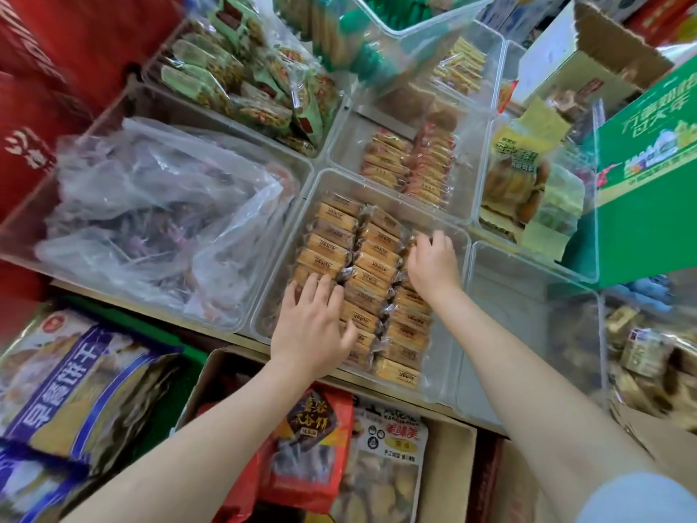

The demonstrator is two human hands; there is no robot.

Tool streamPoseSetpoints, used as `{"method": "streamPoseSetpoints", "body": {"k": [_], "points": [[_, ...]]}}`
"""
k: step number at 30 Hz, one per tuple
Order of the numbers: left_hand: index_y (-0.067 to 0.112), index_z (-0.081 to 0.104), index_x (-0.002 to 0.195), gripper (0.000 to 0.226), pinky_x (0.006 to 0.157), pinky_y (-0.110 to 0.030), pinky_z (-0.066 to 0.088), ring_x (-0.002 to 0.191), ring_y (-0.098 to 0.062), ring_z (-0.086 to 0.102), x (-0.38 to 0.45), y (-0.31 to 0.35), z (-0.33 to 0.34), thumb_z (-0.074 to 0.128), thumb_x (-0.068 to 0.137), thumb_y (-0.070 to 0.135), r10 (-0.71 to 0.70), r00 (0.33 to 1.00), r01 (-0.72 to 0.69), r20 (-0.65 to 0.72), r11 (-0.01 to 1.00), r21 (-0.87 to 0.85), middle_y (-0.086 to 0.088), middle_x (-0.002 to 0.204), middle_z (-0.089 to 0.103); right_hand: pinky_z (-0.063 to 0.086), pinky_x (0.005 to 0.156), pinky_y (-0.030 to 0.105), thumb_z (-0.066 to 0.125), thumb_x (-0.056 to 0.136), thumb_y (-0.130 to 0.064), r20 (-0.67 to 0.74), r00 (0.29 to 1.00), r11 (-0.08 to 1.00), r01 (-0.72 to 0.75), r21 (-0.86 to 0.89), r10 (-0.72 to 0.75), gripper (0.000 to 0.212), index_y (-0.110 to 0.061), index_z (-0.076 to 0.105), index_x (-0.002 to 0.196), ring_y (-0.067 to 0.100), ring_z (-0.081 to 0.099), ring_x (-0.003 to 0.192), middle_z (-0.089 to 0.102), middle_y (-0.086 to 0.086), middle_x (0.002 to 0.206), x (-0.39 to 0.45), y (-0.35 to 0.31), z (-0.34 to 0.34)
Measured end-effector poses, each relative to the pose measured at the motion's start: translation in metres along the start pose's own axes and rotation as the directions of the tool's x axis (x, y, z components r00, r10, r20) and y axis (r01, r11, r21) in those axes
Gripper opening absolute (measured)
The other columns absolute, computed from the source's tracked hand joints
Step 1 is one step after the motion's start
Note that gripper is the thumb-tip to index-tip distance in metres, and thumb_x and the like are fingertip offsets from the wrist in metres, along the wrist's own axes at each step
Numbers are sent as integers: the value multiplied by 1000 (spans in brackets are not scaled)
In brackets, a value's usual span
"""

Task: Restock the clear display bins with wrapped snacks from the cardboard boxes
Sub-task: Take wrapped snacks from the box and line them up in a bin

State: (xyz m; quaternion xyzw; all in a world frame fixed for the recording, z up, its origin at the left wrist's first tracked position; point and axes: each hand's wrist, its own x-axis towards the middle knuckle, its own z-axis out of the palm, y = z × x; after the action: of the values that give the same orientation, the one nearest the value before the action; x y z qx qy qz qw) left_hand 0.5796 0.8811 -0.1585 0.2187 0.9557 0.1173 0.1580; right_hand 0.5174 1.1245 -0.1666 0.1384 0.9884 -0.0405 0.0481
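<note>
Our left hand lies with its grip apart, straight fingers pressing on the orange wrapped snacks in the centre clear bin. Our right hand has its grip curled onto a packet in the right-hand row of the same bin. At nine o'clock a bin holds a crumpled plastic bag. At twelve another bin holds more orange packets. At six an open cardboard box holds large snack bags.
</note>
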Motion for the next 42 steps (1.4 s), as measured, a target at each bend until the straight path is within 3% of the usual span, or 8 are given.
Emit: {"method": "streamPoseSetpoints", "body": {"k": [10, 13, 16, 21, 26, 33, 37, 42], "points": [[17, 35, 153, 67, 123, -51, 14, 152, -25, 22, -1, 2, -3, 27, 97, 51, -14, 1000, 14, 0, 1000, 3, -8, 162, 32, -4, 124, 43, 16, 105, -49, 127, 973, 963, -211, 170, 191, 63, -20, 8, 161, 27, -5, 154, -1, 14, 167, -42, -16, 25], [16, 39, 150, 64, 122, -51, 17, 150, -25, 25, -1, 2, -3, 28, 96, 49, -16, 1000, 16, -9, 1000, 2, -8, 160, 35, 6, 125, 45, 18, 104, -53, 296, 944, 979, -182, 97, 146, 67, -17, 13, 160, 30, 8, 154, 10, 16, 166, -42, -13, -4], [16, 44, 146, 60, 121, -51, 19, 148, -24, 27, -1, 3, -5, 31, 96, 47, 1, 1000, -1, -21, 1000, -3, -7, 158, 38, 39, 108, 41, 29, 101, -50, 409, 911, 984, -116, 138, 50, 56, -19, 52, 142, 27, 49, 130, 53, 10, 145, -42, -7, -59], [15, 44, 147, 59, 121, -51, 20, 148, -26, 29, -6, 0, -2, 38, 97, 45, 13, 998, -12, -62, 1000, 8, -9, 157, 40, 50, 90, 39, 45, 100, -31, 181, 982, 949, -8, 314, -51, 28, -17, 67, 111, 19, 58, 107, 64, 2, 112, -134, 12, -120], [1, 60, 128, 44, 109, -56, 34, 135, -41, 41, -27, 64, -5, 60, 90, 22, 7, 993, -19, -116, 995, -100, -25, 143, 49, 49, 63, 42, 50, 97, -25, -59, 988, 908, -109, 403, 145, 25, -12, 68, 86, 23, 57, 64, 63, 3, 69, -269, 60, -142], [29, 68, 110, 19, 85, -35, 51, 95, -16, 64, -179, 282, -21, 57, 97, 35, 434, 897, -295, 86, 732, -614, 7, 106, 69, 47, 66, 34, 56, 97, -16, -367, 808, 841, -266, 472, 461, 17, -12, 70, 89, 14, 57, 68, 67, -1, 77, -423, 172, -176], [31, 38, 147, 58, 110, -41, 38, 132, -19, 42, -233, 359, 11, 56, 95, 50, 505, 863, -449, -15, 753, -480, 4, 150, 37, 46, 76, 29, 54, 98, -33, -391, 754, 832, -369, 413, 528, 21, -18, 67, 105, 12, 55, 86, 60, -5, 97, -485, 262, -161], [8, 24, 156, 86, 118, -50, 30, 146, -37, 27, -265, 433, 50, 64, 90, 46, 271, 948, -304, -169, 928, -214, -19, 161, 20, 46, 94, 44, 59, 95, -39, -387, 763, 854, -440, 277, 518, 50, -10, 51, 134, 32, 52, 112, 50, 13, 126, -534, 380, -130]]}}
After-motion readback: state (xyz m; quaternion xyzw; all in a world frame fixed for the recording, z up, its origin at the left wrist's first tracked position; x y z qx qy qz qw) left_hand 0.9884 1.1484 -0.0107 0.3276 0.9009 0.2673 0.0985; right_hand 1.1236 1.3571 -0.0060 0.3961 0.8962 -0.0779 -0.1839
